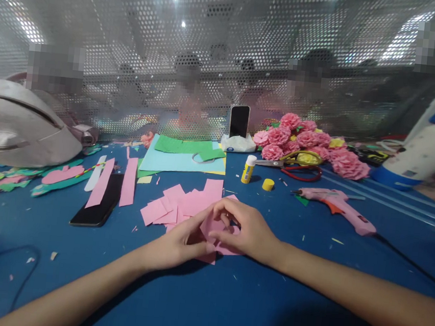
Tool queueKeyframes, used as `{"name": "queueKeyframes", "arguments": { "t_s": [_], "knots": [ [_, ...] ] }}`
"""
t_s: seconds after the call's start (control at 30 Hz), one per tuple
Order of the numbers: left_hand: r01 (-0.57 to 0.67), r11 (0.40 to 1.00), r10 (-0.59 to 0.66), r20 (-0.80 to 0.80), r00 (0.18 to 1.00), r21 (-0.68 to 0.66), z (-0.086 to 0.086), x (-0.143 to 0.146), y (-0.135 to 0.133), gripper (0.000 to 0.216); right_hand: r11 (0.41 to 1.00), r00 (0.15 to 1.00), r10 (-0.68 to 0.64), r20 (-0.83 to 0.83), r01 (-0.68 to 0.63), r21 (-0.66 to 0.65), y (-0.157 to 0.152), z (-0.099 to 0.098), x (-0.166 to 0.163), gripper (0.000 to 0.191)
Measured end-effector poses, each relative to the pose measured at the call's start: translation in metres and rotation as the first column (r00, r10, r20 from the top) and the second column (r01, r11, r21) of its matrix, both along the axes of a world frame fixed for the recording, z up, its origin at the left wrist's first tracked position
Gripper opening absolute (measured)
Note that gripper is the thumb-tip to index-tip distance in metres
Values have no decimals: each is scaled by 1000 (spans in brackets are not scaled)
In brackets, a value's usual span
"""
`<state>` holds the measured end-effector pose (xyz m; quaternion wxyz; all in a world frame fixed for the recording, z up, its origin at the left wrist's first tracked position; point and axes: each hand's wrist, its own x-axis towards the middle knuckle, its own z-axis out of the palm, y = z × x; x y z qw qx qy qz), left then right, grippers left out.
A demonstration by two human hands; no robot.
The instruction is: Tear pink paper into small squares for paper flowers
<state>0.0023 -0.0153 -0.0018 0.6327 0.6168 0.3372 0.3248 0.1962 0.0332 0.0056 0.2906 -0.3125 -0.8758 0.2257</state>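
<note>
Both hands meet near the middle of the blue table, over a scatter of pink paper squares [173, 205]. Between them is a piece of pink paper [207, 225], partly hidden by the fingers. My left hand [181, 244] comes from the left, its thumb and fingers closed on the paper's near side. My right hand [251, 233] curls round the other side, thumb and forefinger pinching it. Beyond the hands stands an uncapped yellow glue stick [247, 170], its yellow cap [268, 184] beside it on the table.
A phone [98, 203] with pink strips lies left. Scissors [301, 172], a pink hot glue gun [340, 208] and pink paper flowers [300, 137] are at right. Blue and green sheets [171, 164] and an upright phone [239, 121] stand by the perforated metal screen. A bag [24, 129] sits far left.
</note>
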Motion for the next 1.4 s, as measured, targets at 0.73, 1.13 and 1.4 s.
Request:
{"name": "queueKeyframes", "arguments": {
  "t_s": [0.73,1.13,1.4],
  "knots": [
    [-79,991,92,-123,988,109,-1,2,4,51,999,999,39,15,-39,35,-7,3,-2,7],
    [-62,992,88,250,964,-110,-3,4,9,38,973,906,-227,-356,227,-43,15,-8,0,21],
    [-131,991,134,145,980,-32,-1,7,8,33,993,966,-35,-255,5,-119,5,1,0,19]
  ]
}}
